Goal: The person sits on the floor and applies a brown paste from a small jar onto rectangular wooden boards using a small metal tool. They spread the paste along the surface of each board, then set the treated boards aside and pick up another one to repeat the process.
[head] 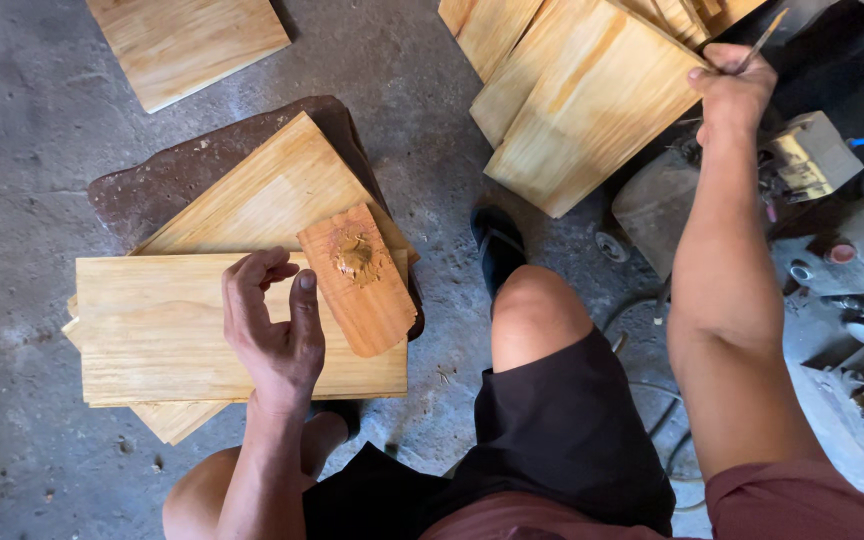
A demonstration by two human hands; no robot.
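A rough grey concrete floor (42,120) is seen throughout. Dusty machinery (842,260) is placed at three o'clock, lit by daylight.

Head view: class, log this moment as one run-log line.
left hand: resting on top board | right hand: gripping thin tool | small paste-smeared board: beside left hand

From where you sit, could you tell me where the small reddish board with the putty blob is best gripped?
Grip the small reddish board by its rounded near end, coming from the right; that end overhangs the stacked boards, and the putty blob sits toward the far end.
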